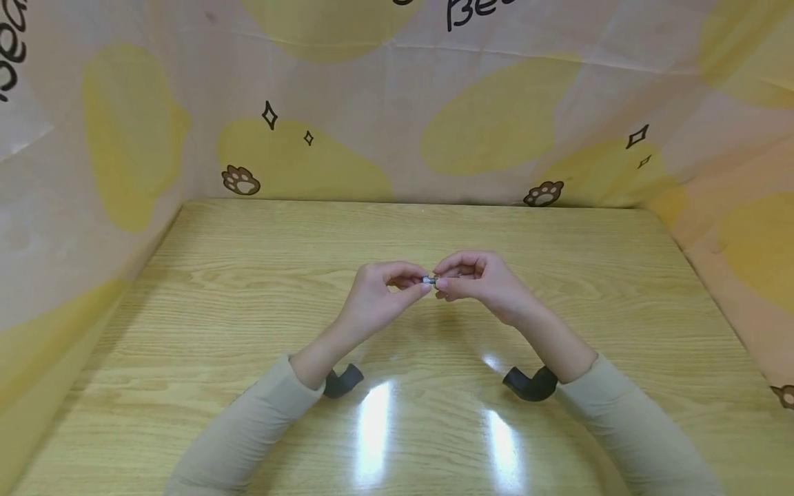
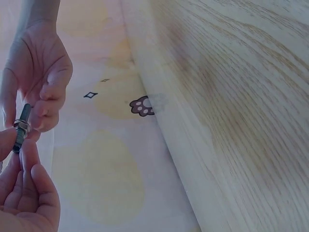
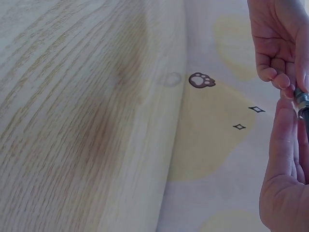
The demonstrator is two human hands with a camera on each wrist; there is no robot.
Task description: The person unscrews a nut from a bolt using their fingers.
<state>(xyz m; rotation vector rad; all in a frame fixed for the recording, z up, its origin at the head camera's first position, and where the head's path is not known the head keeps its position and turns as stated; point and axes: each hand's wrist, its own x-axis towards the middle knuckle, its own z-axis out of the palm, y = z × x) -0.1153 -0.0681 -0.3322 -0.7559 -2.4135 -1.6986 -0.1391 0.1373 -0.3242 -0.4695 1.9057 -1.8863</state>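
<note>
A small metal bolt (image 2: 27, 110) with a nut (image 2: 21, 124) on its shank is held between both hands above the table. My left hand (image 1: 372, 293) pinches one end of the bolt between thumb and fingertips. From the other side, my right hand (image 1: 480, 279) has its thumb and curled fingers around the nut. The fingertips hide part of both in the head view. In the right wrist view the bolt and nut (image 3: 302, 104) sit at the right edge, partly cut off.
A light wood-grain table (image 1: 298, 234) lies under the hands. Patterned cloth (image 1: 397, 124) hangs behind it and along both sides. Black curved pieces (image 1: 532, 384) show beside both wrists. Light glares off the near tabletop.
</note>
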